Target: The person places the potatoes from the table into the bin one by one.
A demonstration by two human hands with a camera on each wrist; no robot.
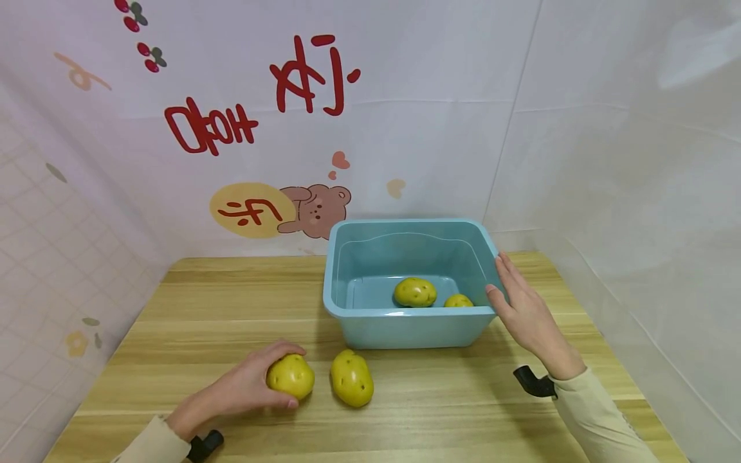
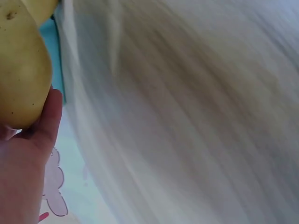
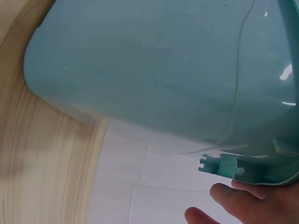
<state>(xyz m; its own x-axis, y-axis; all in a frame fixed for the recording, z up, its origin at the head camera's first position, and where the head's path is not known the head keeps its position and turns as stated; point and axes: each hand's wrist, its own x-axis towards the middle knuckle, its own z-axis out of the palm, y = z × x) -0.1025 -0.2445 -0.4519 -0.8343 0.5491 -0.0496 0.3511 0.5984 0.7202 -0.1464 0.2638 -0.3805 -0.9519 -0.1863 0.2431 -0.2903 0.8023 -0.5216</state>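
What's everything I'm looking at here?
Table: one, light wood, under tub
Tub: one, blue, on table
Potatoes: two, yellow, inside tub
Loose potato: one, yellow, in front of tub
Held potato: one, yellow, left of loose one
Backdrop: count unclear, whitish, behind table
Writing: three patches, red, on backdrop
Bear: one, brown, on backdrop
Oval: one, yellow, beside bear
Cherries: four, red, upper left
Hearts: three, peach, near bear
Other prints: several, pale, backdrop's left
Sleeves: two, cream, bottom left and right
Wrist pieces: two, black, beside sleeves
Left hand: one, bare, gripping held potato
Right hand: one, bare, touching tub's right rim
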